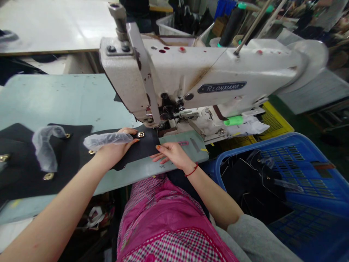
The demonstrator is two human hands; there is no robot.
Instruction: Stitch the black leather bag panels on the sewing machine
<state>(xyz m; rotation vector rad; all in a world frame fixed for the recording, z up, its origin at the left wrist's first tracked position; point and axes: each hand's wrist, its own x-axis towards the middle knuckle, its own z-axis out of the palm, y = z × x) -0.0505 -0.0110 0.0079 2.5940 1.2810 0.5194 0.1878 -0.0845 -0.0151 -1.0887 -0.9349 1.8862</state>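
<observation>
A black bag panel [136,154] lies on the pale green sewing table, its far edge beside the presser foot of the sewing machine [169,72]. Fixed to it is a handle wrapped in clear plastic [105,140], with gold fittings at its ends. My left hand [117,149] is closed on the panel by the handle, fingertips around the right gold fitting [140,134]. My right hand [173,155] is at the panel's right edge, fingers stretched out and somewhat apart; whether they touch it is hard to tell. The needle area is partly hidden by the machine head.
More black panels [71,145] with a plastic-wrapped handle [45,149] lie on the left of the table. A blue basket [289,140] holding black pieces stands at the right. A pink clip [183,143] lies near the machine bed. A yellow crate [275,118] is behind the basket.
</observation>
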